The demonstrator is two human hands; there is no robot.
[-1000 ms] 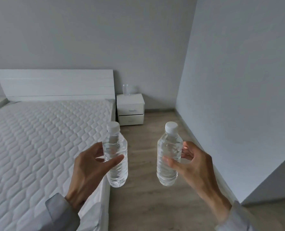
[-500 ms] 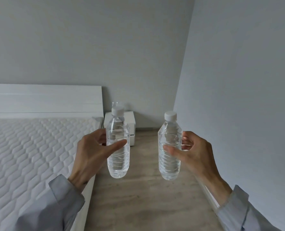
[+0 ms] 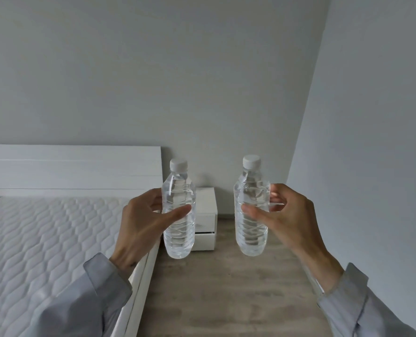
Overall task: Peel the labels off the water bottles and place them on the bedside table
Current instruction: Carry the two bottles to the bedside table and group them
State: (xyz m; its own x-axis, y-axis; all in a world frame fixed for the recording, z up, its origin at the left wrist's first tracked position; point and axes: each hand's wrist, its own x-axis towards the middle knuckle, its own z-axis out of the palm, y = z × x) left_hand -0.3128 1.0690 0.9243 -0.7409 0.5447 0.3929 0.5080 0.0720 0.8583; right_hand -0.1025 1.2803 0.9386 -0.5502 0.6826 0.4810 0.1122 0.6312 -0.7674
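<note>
Clear bottles (image 3: 179,210), white caps (image 3: 178,164)

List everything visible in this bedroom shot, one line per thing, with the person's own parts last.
water bottles: 2, clear with white caps, no labels visible, held upright in the air, one in the left hand, one in the right hand
bedside table: 1, white, against the back wall beside the bed, partly hidden by the left bottle
bed: 1, white quilted mattress with white headboard, left side
floor: 1, grey-brown wood look, between bed and right wall
walls: 2, pale grey, back and right
sleeves: 2, light grey, lower corners
left hand: 1, grip closed on its bottle
right hand: 1, grip closed on its bottle
</note>
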